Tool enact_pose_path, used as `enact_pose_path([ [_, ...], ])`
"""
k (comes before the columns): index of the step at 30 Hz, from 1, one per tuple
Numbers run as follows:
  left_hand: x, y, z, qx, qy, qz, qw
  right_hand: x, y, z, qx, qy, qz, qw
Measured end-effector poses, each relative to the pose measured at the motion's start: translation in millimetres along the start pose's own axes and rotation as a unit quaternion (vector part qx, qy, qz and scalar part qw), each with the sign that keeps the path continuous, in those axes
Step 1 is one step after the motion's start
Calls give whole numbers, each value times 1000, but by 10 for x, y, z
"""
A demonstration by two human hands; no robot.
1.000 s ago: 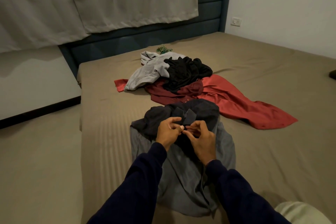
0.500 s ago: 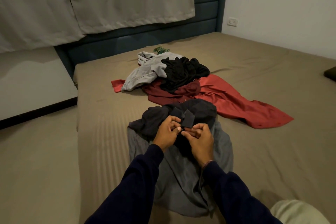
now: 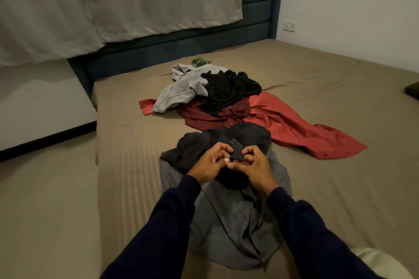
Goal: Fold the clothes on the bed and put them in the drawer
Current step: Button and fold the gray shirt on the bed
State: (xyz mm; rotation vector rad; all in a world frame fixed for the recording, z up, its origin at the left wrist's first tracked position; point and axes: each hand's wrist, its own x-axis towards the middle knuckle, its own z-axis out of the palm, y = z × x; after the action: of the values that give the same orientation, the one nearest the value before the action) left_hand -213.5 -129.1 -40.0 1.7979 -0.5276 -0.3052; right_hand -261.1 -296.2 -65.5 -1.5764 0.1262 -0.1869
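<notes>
Right now the left hand (image 3: 209, 162) is curling its fingers and thumb around one edge of a small dark navy cloth flap (image 3: 235, 153), pinching it, while the right hand (image 3: 254, 166) is gripping the flap's other edge with bent fingers, thumb tips of both hands nearly meeting below it. That flap is sticking up between the two hands and belongs to a crumpled dark charcoal garment (image 3: 244, 133) which is lying just beyond and under the knuckles. Beneath it, a wrinkled grey shirt (image 3: 233, 229) is spreading toward the person, passing under both dark blue sleeves. Both garments are resting on the bed's olive-brown sheet (image 3: 140, 165). Further off, well apart from the hands, a heap is sitting mid-bed: a pale grey garment (image 3: 181, 90) on its left, a bunched black garment (image 3: 229, 88) touching it on the right, a maroon buttoned shirt (image 3: 204, 115) under them, and a long red cloth (image 3: 301, 129) trailing rightward. A small green bundle (image 3: 200, 61) is lying just behind the heap.
</notes>
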Motion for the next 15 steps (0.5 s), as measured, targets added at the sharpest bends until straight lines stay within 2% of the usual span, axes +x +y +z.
enact_pose_path([
  [6, -8, -80, -11, -55, 2, -19, 998, 62, 24, -52, 11, -33, 3, 999],
  [9, -8, -127, 16, -114, 38, -44, 992, 60, 29, -58, 11, -38, -6, 999],
  [11, -9, -163, 81, -180, 93, -72, 977, 68, 28, -49, 6, -45, -5, 999],
  [15, -26, -228, 200, -312, 191, -113, 924, 102, 4, -27, -13, -66, 0, 998],
])
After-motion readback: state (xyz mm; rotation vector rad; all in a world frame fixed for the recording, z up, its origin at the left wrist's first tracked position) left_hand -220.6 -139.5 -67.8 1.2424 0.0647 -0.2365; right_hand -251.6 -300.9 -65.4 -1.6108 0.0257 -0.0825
